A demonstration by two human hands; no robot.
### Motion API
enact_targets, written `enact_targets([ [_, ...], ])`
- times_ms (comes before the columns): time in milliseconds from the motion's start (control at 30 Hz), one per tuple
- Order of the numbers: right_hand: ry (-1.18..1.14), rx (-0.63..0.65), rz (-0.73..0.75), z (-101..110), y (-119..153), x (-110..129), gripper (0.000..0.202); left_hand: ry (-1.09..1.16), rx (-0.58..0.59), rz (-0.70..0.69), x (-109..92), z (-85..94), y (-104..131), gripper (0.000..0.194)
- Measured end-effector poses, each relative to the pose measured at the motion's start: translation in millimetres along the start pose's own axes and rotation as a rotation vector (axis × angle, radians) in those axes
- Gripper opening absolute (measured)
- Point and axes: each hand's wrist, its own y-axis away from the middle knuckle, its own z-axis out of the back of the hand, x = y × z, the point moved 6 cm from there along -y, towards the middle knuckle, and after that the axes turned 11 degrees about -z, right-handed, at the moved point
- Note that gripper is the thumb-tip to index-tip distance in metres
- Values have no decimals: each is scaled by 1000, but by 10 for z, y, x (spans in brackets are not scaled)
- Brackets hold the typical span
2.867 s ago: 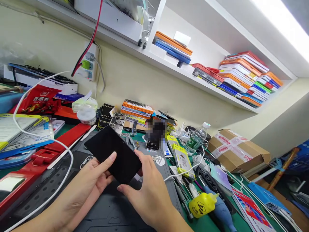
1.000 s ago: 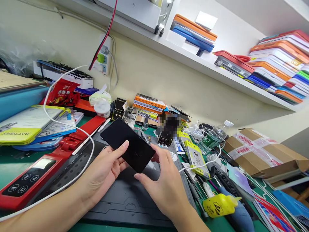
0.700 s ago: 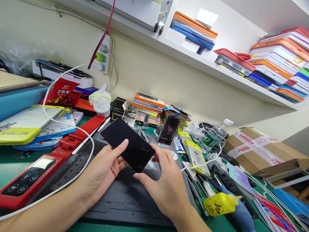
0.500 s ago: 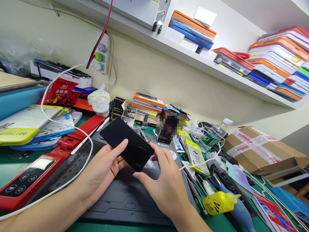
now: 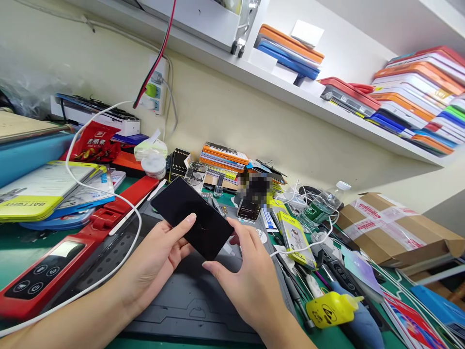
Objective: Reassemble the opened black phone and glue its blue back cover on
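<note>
A smartphone [image 5: 181, 206] with a dark, black screen is held tilted above a grey work mat [image 5: 189, 305]. My left hand [image 5: 160, 257] grips its near long side, the thumb lying on the screen and the fingers curled underneath. At the phone's right end is my right hand [image 5: 250, 271], its index finger against the far corner and its thumb by the near corner. Behind the phone lies an opened phone housing [image 5: 196, 175]. Another phone with a lit screen [image 5: 249, 209] rests farther back on the mat, partly blurred out.
On the left are a red device with buttons [image 5: 43, 271], a white cable [image 5: 136, 232] and battery packs [image 5: 47, 189]. To the right stand a yellow bottle [image 5: 330, 309], a battery box [image 5: 296, 240], a water bottle [image 5: 323, 206] and a cardboard box [image 5: 395, 228]. A shelf [image 5: 337, 109] hangs above.
The view has shifted slightly, so the surroundings sit a little lower and farther right. Both hands keep the phone in nearly the same pose; the reflection on its screen has faded.
</note>
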Motion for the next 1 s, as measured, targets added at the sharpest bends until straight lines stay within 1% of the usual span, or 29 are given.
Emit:
enact_targets([
  [233,-35,2,-7,0,17,24,86,6,-24,25,10,8,27,22],
  [367,-51,12,-22,-22,49,29,89,-31,-69,59,41,42,46,28],
  [533,-48,6,-38,-32,62,12,90,-31,-81,83,72,65,66,32],
  [633,-55,9,-37,-27,57,12,89,-30,-86,85,61,49,76,29],
  [833,-62,11,-39,-27,55,14,89,-41,-90,54,40,35,59,29],
  [1000,-45,10,-45,-19,62,24,88,-5,-101,70,44,23,62,21],
])
